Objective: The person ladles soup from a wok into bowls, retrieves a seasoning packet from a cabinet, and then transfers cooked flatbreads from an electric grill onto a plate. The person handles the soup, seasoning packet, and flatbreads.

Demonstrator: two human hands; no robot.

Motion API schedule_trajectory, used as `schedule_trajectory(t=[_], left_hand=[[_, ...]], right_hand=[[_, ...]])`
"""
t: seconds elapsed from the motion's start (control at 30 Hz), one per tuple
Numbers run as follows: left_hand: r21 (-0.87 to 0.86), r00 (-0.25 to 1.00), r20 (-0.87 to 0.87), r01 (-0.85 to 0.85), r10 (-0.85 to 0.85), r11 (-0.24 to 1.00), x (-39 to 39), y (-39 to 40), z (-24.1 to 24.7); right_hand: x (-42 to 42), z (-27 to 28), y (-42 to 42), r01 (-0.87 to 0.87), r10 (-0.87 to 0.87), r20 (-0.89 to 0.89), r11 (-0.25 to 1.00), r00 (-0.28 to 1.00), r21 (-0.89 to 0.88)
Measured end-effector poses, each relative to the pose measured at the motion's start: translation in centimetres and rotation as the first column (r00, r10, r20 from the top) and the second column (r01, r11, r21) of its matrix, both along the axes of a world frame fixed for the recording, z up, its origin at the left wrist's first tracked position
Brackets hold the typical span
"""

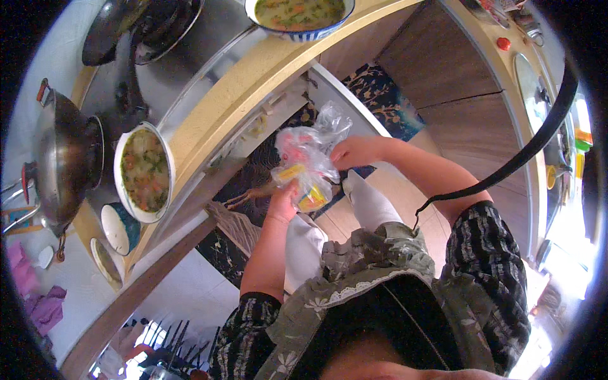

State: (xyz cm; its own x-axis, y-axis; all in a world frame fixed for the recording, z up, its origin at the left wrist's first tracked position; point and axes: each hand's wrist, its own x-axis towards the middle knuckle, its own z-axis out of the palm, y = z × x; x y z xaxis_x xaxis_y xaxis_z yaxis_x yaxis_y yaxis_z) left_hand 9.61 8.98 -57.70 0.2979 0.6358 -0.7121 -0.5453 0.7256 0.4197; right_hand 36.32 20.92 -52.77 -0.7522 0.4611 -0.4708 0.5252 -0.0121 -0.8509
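Note:
My left hand [284,202] grips a bundle of clear plastic bags [304,152] with red-pink and yellow patches, held over the floor in front of my legs. A yellow printed packet [312,197] shows through the plastic beside my left fingers. At the bundle's right side is my right hand [356,151], blurred, its fingers curled against or very near the plastic. Whether those fingers pinch the film cannot be made out. Just beyond the bundle, the pale edge of an open drawer or door [349,95] juts out below the counter.
On the yellow-edged counter [209,109] to the left stand a soup bowl [145,171], a second soup bowl [299,14], a teal bowl [118,228] and a metal wok [66,156]. A black strap [517,156] hangs across the right. Dark patterned mats [384,95] lie below.

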Motion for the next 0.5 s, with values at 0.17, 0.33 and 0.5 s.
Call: schedule_trajectory(t=[0.17, 0.33, 0.5], left_hand=[[-0.100, 0.962, 0.078, 0.268, -0.261, 0.958, 2.9, -0.6, 3.1], [-0.046, 0.884, 0.146, 0.454, -0.443, 0.890, 9.8, -0.1, 3.7], [0.063, 0.825, 0.200, 0.528, -0.529, 0.847, 15.7, 2.1, 4.9]], right_hand=[[3.8, -1.4, 1.2, 0.744, -0.698, 0.276, 0.657, 0.661, -0.122], [4.5, -4.6, 0.8, 0.836, -0.751, 0.387, 0.538, 0.535, -0.112], [5.6, -6.5, 1.6, 0.715, -0.599, 0.407, 0.653, 0.690, -0.251]])
